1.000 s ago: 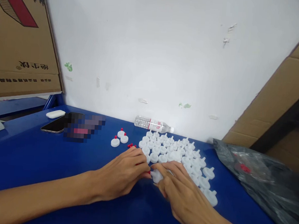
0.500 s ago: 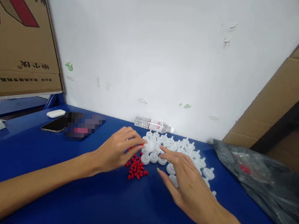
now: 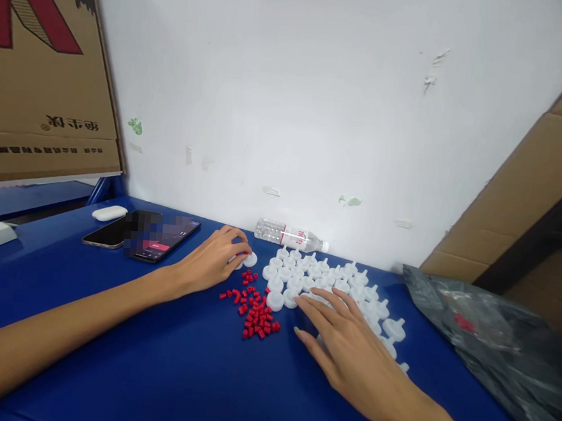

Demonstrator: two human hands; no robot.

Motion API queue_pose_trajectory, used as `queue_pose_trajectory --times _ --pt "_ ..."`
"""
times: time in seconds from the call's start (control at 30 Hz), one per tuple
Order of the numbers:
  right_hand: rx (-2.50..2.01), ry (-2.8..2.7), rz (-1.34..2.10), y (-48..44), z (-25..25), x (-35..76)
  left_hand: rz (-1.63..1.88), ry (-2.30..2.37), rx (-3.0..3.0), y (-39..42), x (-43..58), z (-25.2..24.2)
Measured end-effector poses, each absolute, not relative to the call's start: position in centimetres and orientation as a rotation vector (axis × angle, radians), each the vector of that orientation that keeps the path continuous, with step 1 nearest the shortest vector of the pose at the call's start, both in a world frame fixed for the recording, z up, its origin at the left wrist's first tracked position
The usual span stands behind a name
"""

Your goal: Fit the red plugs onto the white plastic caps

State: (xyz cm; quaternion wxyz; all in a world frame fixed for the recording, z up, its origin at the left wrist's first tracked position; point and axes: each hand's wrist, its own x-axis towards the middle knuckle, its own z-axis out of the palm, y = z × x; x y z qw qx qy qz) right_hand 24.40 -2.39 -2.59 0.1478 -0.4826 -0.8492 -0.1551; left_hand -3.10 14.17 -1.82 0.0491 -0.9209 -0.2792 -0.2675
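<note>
My left hand (image 3: 217, 257) is pinched at the left of the pile, its fingertips on a white round plastic piece (image 3: 250, 259). Another bit of white shows just beneath those fingers. My right hand (image 3: 344, 337) rests over the near side of a spread of white plastic discs with short stems (image 3: 315, 270). Its fingers are stretched out, thumb apart, and no piece shows between them; the palm hides some discs. Between my hands lie many small red tube-shaped caps (image 3: 257, 314), loosely heaped.
A clear plastic bottle (image 3: 291, 235) lies against the wall. Two phones (image 3: 111, 229) and a white oval case (image 3: 109, 213) are at the left of the blue table (image 3: 193, 365). A dark plastic bag (image 3: 488, 340) covers the right side, near cardboard (image 3: 514, 182).
My left hand has moved left, carrying a white piece from above the discs to beyond the red caps. My right hand has lowered slightly over the discs. The view has shifted a little.
</note>
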Motion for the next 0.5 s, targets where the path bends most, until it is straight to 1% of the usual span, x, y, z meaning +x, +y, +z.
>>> queue_pose_trajectory --times 0.23,0.5 --pt "-1.396 -2.452 -0.434 -2.5 -2.5 24.3 -0.751 -0.876 -2.817 13.9 -3.0 -2.0" --pt "-1.447 -2.34 -0.599 -2.2 -2.6 24.7 -0.734 -0.781 -2.846 13.0 -3.1 -0.6"
